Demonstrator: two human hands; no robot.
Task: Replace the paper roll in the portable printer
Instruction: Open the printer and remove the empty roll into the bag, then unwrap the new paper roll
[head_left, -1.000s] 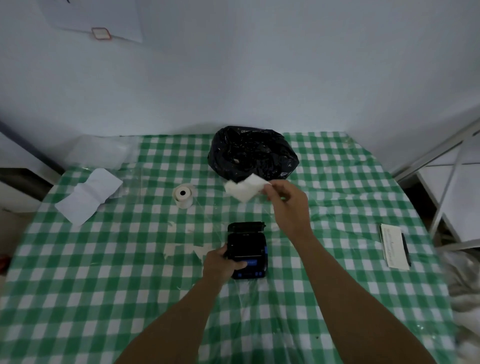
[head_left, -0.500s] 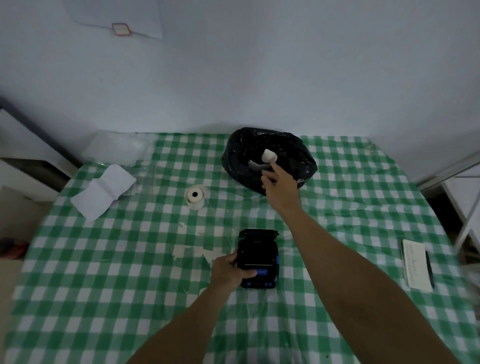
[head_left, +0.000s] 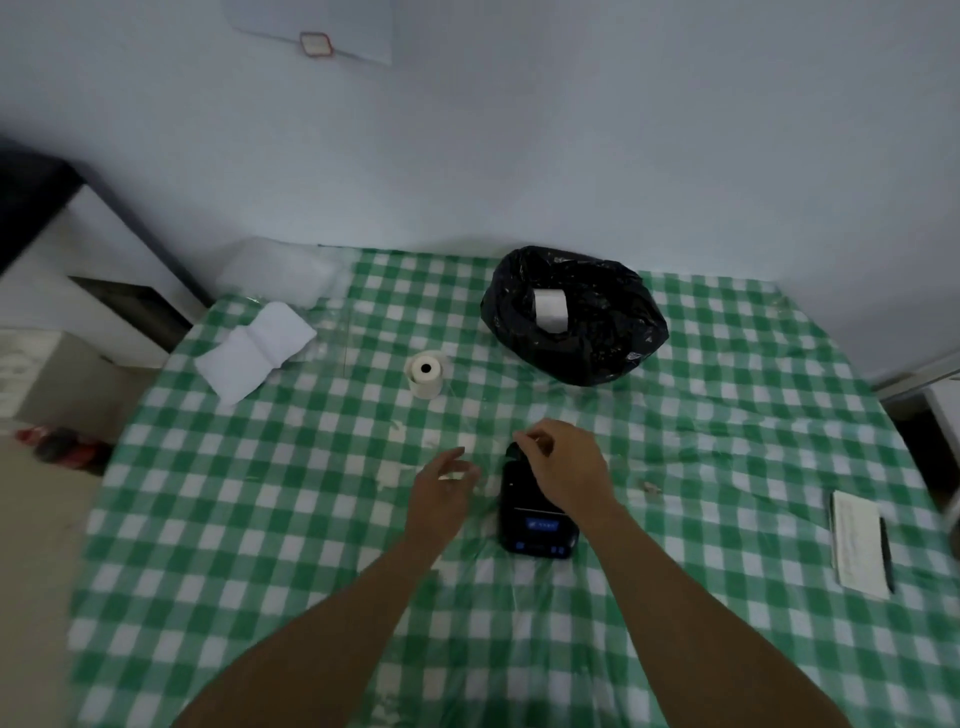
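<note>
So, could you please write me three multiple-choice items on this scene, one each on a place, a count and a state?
1. Where does the full paper roll stand?
A. in the black bag
B. on the tablecloth, left of the bag
C. on the printer

2. How many hands touch that roll?
A. none
B. one
C. two

3. What is in the black bag?
A. a pen
B. nothing
C. a white paper piece

Key: 1 B, it stands upright on the tablecloth; 2 A, the left hand and right hand are near the printer; 3 C, the white paper piece shows inside.
</note>
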